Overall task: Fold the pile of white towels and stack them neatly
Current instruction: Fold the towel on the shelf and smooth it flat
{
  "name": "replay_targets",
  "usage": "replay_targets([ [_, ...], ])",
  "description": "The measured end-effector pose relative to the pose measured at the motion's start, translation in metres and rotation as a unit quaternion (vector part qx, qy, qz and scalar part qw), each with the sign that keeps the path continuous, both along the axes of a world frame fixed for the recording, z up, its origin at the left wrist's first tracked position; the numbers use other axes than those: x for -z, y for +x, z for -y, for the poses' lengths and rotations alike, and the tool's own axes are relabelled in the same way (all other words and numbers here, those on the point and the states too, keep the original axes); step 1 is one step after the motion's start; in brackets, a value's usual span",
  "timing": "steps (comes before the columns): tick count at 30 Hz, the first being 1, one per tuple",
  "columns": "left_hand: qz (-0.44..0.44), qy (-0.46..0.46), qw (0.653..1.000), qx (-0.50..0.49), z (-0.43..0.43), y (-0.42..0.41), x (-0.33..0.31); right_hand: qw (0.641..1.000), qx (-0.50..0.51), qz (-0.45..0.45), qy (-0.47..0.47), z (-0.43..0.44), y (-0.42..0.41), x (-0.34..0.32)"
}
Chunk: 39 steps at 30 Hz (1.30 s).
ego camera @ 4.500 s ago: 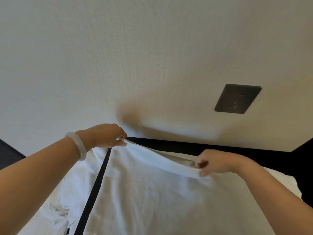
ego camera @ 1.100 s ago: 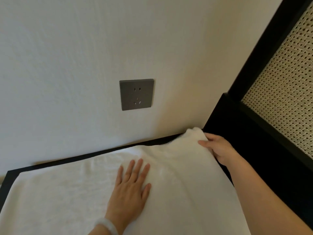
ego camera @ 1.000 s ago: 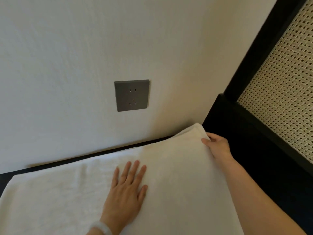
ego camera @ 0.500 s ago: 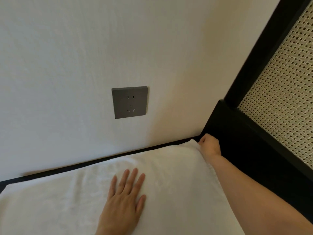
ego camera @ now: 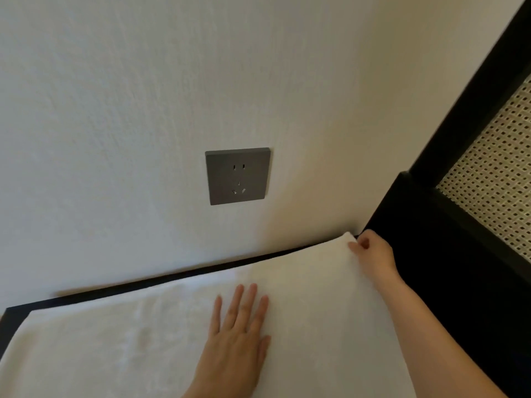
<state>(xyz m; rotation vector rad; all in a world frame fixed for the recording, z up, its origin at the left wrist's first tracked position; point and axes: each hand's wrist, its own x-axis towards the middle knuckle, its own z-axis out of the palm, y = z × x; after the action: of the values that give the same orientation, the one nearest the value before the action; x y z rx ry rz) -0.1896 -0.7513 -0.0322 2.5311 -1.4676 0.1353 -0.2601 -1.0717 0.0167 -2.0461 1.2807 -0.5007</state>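
Below the wall socket (ego camera: pixel 238 176), the white towel (ego camera: pixel 143 340) runs off the bottom and left edges, covering all but a dark rim (ego camera: pixel 10 318) of its support. The left hand (ego camera: pixel 238 340) is cut at the wrist. Lower right of the socket, the right hand (ego camera: pixel 373 254) grips the towel's corner (fingertips curled under, unseen).

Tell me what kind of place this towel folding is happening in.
Probably a bedroom or hotel room: a grey wall socket, a black-framed cane panel like a headboard, and a white towel spread on a black-edged surface.

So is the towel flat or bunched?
Flat: the towel lies spread smooth; left hand presses it, right hand pinches its far corner.
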Motion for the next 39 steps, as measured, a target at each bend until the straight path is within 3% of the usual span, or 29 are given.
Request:
replay_targets([
  [2, 0.004, 0.017, 1.000, 0.021, 0.011, 0.002, -0.005, 1.000, 0.021, 0.003, -0.018, -0.003, 0.000, 0.006],
  [6, -0.018, 0.058, 0.998, -0.001, 0.022, 0.016, -0.001, 0.992, 0.008, -0.102, -0.079, -0.009, 0.006, 0.025],
  [11, -0.005, 0.053, 0.998, -0.030, 0.030, 0.063, -0.020, 0.995, -0.014, -0.053, -0.083, -0.006, 0.000, 0.033],
  [15, -0.053, 0.079, 0.995, -0.031, 0.037, 0.091, -0.054, 0.994, -0.039, -0.052, -0.092, -0.004, -0.006, 0.036],
  [20, -0.119, 0.211, 0.969, -0.054, 0.042, 0.109, -0.072, 0.992, -0.013, -0.070, -0.107, -0.003, -0.015, 0.039],
  [23, -0.089, 0.268, 0.958, -0.041, 0.040, 0.108, -0.072, 0.996, -0.017, -0.053, -0.068, -0.001, -0.014, 0.032],
  [28, -0.202, 0.228, 0.950, -0.067, 0.039, 0.103, -0.073, 0.996, -0.028, -0.078, -0.009, 0.011, -0.012, 0.024],
  [30, -0.210, 0.231, 0.948, -0.066, 0.039, 0.104, -0.076, 0.996, -0.033, -0.078, 0.008, 0.013, -0.010, 0.022],
  [35, -0.246, 0.183, 0.951, -0.048, 0.034, 0.107, -0.079, 0.998, -0.042, -0.021, 0.037, 0.009, -0.012, 0.023],
  [39, -0.275, 0.195, 0.941, -0.018, 0.029, 0.115, -0.085, 0.993, -0.050, 0.074, 0.071, 0.006, -0.019, 0.021],
])
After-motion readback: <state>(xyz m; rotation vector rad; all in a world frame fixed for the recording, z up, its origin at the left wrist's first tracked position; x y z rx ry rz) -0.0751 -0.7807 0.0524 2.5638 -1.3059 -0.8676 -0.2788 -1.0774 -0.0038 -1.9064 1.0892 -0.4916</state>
